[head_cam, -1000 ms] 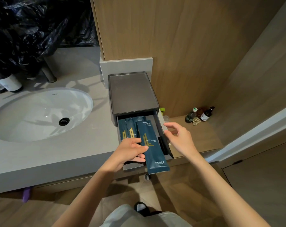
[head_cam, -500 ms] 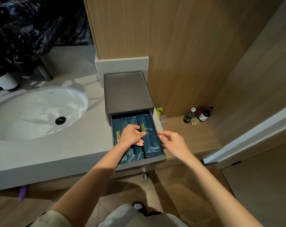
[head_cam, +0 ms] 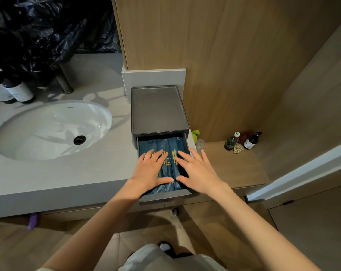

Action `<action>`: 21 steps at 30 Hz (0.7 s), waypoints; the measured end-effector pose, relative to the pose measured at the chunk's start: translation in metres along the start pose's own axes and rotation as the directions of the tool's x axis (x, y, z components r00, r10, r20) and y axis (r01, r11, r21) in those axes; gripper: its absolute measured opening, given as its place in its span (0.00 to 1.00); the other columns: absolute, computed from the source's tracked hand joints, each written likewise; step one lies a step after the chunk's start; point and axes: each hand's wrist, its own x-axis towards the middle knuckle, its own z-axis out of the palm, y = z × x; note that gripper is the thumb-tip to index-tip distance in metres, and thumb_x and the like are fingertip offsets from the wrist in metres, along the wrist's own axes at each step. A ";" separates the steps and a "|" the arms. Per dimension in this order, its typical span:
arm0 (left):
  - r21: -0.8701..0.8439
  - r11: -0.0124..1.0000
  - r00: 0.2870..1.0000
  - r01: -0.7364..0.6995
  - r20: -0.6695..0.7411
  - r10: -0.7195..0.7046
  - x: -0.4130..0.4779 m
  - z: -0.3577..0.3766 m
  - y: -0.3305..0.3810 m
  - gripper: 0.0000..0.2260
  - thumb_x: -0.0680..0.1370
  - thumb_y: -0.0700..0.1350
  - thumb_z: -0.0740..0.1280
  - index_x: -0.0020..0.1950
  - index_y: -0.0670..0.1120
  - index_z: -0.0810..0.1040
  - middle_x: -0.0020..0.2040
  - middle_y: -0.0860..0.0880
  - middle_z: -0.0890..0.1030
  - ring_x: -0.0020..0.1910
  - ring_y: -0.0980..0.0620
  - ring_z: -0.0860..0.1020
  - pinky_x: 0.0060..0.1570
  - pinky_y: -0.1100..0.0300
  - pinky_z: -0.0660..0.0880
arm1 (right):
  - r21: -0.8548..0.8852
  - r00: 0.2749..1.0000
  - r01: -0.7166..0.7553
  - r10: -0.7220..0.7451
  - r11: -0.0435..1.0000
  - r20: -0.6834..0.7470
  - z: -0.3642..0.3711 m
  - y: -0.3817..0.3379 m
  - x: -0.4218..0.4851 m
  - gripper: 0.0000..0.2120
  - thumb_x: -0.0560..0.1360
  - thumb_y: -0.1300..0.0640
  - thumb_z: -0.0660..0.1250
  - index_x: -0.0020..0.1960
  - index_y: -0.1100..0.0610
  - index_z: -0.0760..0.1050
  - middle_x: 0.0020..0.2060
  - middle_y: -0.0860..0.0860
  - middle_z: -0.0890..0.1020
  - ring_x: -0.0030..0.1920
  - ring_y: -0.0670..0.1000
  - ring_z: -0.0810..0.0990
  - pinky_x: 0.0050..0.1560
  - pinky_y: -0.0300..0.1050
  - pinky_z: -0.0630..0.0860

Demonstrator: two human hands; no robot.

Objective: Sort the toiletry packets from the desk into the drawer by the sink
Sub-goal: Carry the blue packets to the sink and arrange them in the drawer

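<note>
A dark grey drawer box (head_cam: pixel 158 109) stands on the counter right of the sink, its drawer (head_cam: pixel 165 197) pulled out toward me. Several dark blue toiletry packets (head_cam: pixel 168 171) with gold print lie side by side inside it. My left hand (head_cam: pixel 149 170) rests flat on the left packets, fingers spread. My right hand (head_cam: pixel 197 170) lies flat on the right packets and the drawer's right edge, fingers spread too. Neither hand grips anything. My palms hide the packets' middles.
A white oval sink (head_cam: pixel 50 130) sits left in the grey counter (head_cam: pixel 58 177). Dark bottles (head_cam: pixel 19 91) and black plastic bags (head_cam: pixel 48 26) stand behind it. On the lower wooden shelf (head_cam: pixel 234 165) at right are two small bottles (head_cam: pixel 242 141) and a clear cup (head_cam: pixel 200 143).
A packet that stuck out over the drawer front has been laid flat inside. Both hands went from holding and guiding it to pressing flat on the packets.
</note>
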 end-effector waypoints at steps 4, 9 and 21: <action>0.127 0.992 0.996 -0.006 0.089 -0.005 0.000 0.000 0.001 0.45 0.71 0.72 0.56 0.78 0.50 0.45 0.79 0.49 0.48 0.78 0.44 0.47 0.74 0.43 0.41 | -0.238 0.987 0.036 0.002 0.971 0.161 0.001 -0.005 0.014 0.37 0.76 0.39 0.61 0.78 0.50 0.50 0.78 0.53 0.53 0.78 0.58 0.38 0.73 0.67 0.36; 0.272 0.962 0.987 -0.005 0.155 -0.039 0.001 -0.004 -0.005 0.48 0.69 0.75 0.53 0.78 0.48 0.41 0.79 0.49 0.45 0.78 0.44 0.44 0.72 0.37 0.36 | -0.441 0.972 0.047 0.061 0.897 0.228 0.004 -0.009 0.023 0.38 0.76 0.37 0.58 0.79 0.48 0.45 0.78 0.56 0.51 0.78 0.57 0.40 0.72 0.68 0.35; 0.130 0.991 0.999 0.019 0.041 -0.025 -0.016 -0.023 -0.006 0.38 0.76 0.66 0.55 0.78 0.49 0.47 0.79 0.50 0.51 0.78 0.48 0.46 0.73 0.37 0.38 | -0.191 0.996 0.063 -0.050 0.980 0.071 -0.008 -0.003 0.014 0.29 0.79 0.49 0.61 0.77 0.50 0.57 0.77 0.52 0.58 0.78 0.54 0.50 0.76 0.59 0.49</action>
